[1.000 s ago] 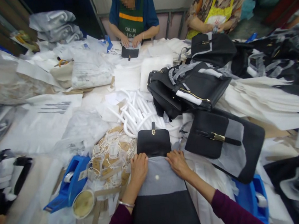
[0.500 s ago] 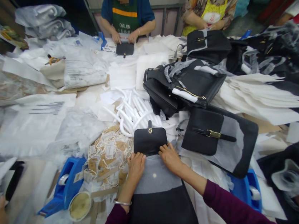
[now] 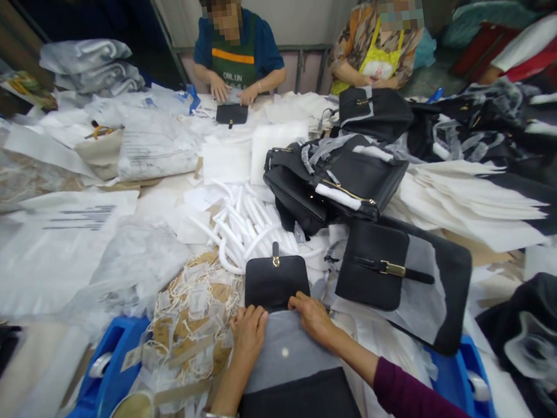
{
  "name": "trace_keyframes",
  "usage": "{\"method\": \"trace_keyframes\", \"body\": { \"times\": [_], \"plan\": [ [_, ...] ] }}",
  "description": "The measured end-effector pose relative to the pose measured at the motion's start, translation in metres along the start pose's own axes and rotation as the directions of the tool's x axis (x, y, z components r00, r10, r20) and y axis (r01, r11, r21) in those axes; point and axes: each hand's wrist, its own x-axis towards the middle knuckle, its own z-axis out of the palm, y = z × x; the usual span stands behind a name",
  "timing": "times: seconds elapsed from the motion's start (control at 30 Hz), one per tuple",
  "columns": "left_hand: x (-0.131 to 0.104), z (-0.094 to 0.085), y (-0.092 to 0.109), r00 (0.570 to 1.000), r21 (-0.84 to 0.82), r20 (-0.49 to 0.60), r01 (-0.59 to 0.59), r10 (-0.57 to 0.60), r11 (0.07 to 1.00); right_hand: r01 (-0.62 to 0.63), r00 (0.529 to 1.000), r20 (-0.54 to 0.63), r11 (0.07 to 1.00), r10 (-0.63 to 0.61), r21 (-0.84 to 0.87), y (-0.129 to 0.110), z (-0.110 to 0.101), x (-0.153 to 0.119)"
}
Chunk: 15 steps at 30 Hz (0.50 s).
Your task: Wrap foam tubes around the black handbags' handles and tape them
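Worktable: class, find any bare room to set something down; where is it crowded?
Likely only a small pale patch between the flat printed bag and the white sheets, though it may be paper. Crowded: tags beside the left hand, a buckled black bag beyond the right hand, white tubes beyond the black flap.

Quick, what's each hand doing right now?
Left hand: curled at the upper left corner of a translucent grey sheet; grip can't be told.
Right hand: curled at its upper right corner; grip can't be told.
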Motion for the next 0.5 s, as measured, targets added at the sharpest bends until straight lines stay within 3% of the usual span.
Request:
{"method": "trace_keyframes", "body": {
  "times": [0.23,0.4,0.5],
  "plan": [
    [0.002,0.006,-0.001,0.999,0.074,-0.019,0.033,-0.032,0.997,0.088,0.995,0.057,0.995,-0.086,-0.044,0.002,-0.005,0.001],
    [-0.001,0.005,0.005,0.997,0.237,-0.049,0.067,-0.057,0.969,0.035,0.999,0.002,0.981,-0.035,-0.189,0.000,0.000,-0.001],
    [-0.001,0.006,0.007,0.996,0.249,-0.041,0.092,-0.084,0.964,0.010,1.000,0.003,0.981,-0.009,-0.194,0.001,0.006,-0.002]
  ]
}}
